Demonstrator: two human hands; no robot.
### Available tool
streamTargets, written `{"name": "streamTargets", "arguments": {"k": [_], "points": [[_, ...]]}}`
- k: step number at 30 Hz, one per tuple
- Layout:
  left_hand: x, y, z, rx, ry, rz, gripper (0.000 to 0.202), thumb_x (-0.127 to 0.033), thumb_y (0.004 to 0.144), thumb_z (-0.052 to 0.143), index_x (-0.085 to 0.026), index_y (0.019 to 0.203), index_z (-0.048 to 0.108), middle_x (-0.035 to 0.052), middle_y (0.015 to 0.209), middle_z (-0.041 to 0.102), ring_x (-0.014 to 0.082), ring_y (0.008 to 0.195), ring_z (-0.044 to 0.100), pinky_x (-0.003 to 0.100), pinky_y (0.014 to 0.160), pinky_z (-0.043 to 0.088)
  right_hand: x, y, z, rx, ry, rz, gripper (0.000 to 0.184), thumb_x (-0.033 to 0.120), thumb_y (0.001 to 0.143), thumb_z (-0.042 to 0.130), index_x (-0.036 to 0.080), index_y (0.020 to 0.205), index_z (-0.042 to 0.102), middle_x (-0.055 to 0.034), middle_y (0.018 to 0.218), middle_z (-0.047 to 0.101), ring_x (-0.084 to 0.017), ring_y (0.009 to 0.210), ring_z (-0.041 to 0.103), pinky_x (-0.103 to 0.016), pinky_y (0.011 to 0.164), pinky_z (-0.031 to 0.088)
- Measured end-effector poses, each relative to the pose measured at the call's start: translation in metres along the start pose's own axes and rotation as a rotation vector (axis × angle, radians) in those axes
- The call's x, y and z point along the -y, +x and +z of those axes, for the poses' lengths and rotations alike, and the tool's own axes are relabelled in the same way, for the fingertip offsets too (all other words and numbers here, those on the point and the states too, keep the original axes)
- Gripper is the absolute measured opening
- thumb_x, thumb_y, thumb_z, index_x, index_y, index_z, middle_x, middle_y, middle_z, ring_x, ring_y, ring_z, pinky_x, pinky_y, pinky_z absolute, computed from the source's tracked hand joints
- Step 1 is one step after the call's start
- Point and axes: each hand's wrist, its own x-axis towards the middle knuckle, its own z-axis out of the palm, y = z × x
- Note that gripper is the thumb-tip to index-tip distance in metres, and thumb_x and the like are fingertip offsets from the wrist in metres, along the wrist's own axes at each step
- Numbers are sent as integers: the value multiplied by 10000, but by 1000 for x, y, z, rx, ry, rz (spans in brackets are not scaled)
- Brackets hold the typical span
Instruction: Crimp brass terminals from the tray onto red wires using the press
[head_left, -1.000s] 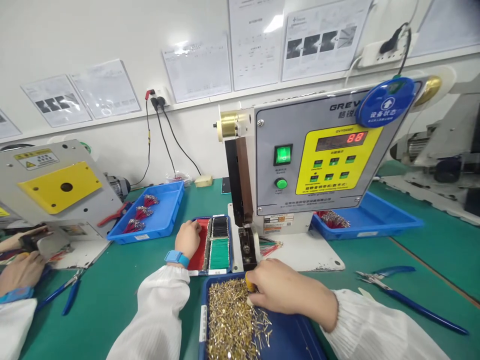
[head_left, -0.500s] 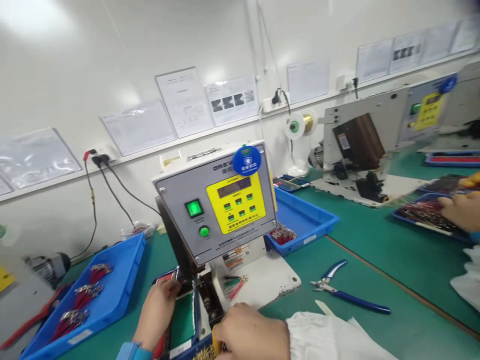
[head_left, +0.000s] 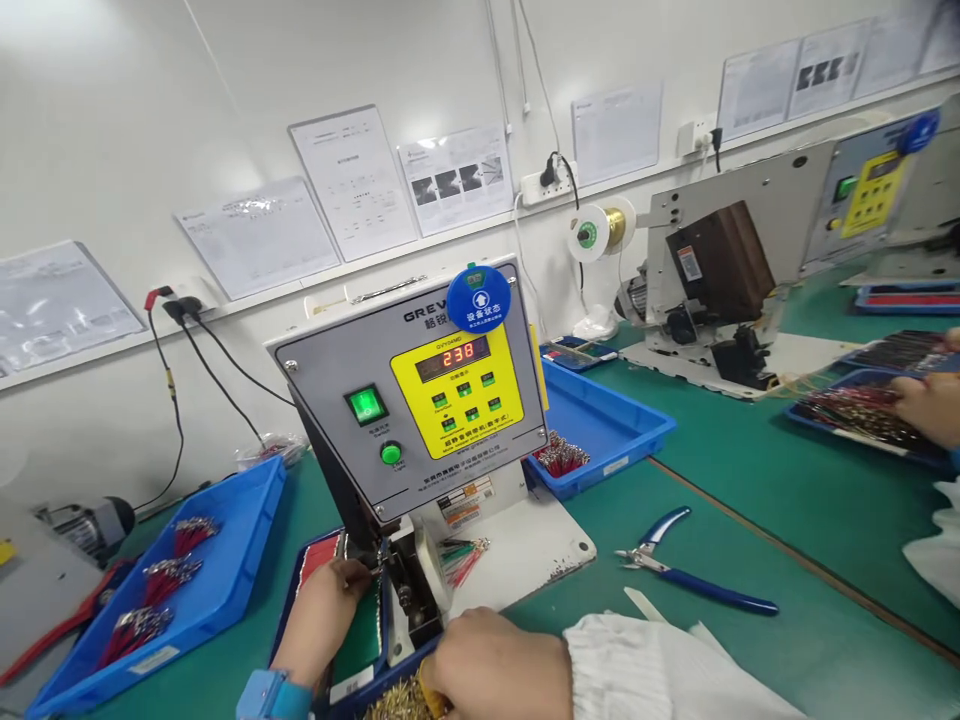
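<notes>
The crimping machine [head_left: 341,440] stands before me, its display lit with 238. My left hand [head_left: 330,605] is pinched closed beside the machine's black crimping head [head_left: 415,590], above a blue-rimmed tray [head_left: 356,690] with red and green strips. Whatever is between its fingertips is too small to make out. My right hand [head_left: 499,660] is closed around a yellow-handled tool [head_left: 433,688], of which only a small yellow part shows. Beneath that tool lie many small gold-coloured pieces [head_left: 397,700] at the bottom edge. Several wires [head_left: 465,565] with metal ends rest on the machine's white base.
Blue-handled cutters [head_left: 694,580] lie on the green table at right. A left blue tray [head_left: 255,530] holds red wire bundles; another blue tray [head_left: 622,410] stands behind the machine. At far right, a co-worker's hand [head_left: 930,410] is over a wire tray. A second machine [head_left: 787,230] stands behind.
My left fingertips have come closer to the crimping head, uncovering more of the red strips. My right hand stays closed on the yellow-handled tool. The view has shifted slightly and is sharper.
</notes>
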Motion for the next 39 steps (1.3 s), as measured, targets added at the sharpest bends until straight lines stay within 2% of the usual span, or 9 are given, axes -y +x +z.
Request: {"name": "streamTargets", "arguments": {"k": [5,10,19,23,27,30,33,36,39], "points": [[2,-3,6,-60,5,43,234,-185,862,454,-165,884,686,77,955,686,236,917,624,318,806,444,4,1,6,-80,-16,5,169,372,780,680,205,807,671,-23,746,679,-208,702,614,-276,582,370],[6,-4,13,-107,48,81,238,-182,894,431,-155,872,667,85,930,660,233,909,592,328,808,430,7,1,8,-84,2,15,182,386,780,691,206,791,673,-23,769,685,-210,720,622,-282,612,403],[15,0,20,-155,56,112,199,-141,894,474,-167,796,645,66,866,649,195,838,590,288,733,405,10,0,-2,-140,55,21,173,364,803,633,197,822,670,-36,793,689,-213,727,622,-296,625,411],[13,-2,21,-180,73,104,187,-130,886,498,-164,778,647,68,844,652,194,823,585,287,724,397,12,-1,-2,-29,86,62,252,445,716,735,229,841,703,-23,744,680,-222,735,621,-285,631,406],[11,-5,21,-183,53,108,179,-94,865,501,-159,788,649,71,849,663,196,831,585,292,743,400,16,-1,-2,20,107,101,157,338,738,750,197,785,699,-24,732,675,-190,722,611,-246,610,378],[13,-4,22,-232,7,88,164,-100,865,504,-153,825,654,79,867,676,207,862,590,295,746,410,17,1,-3,9,212,117,123,271,764,736,169,725,679,-7,677,655,-137,638,576,-213,568,352],[18,-1,24,-282,-14,78,179,-121,883,496,-150,899,672,86,914,686,213,896,599,294,760,420,19,1,-5,4,295,145,103,245,776,728,156,759,680,12,619,629,-109,570,539,-199,533,330],[25,4,26,-302,22,75,231,-161,911,473,-154,975,694,99,943,683,216,925,605,296,799,423,26,4,-14,40,278,160,103,242,773,729,156,785,673,29,581,599,-98,538,513,-198,517,310],[30,7,26,-301,88,79,293,-203,933,429,-167,937,720,108,923,669,228,924,591,321,832,417,35,12,-32,102,213,127,122,237,758,739,154,718,659,30,595,585,-87,537,497,-199,516,300]]}}
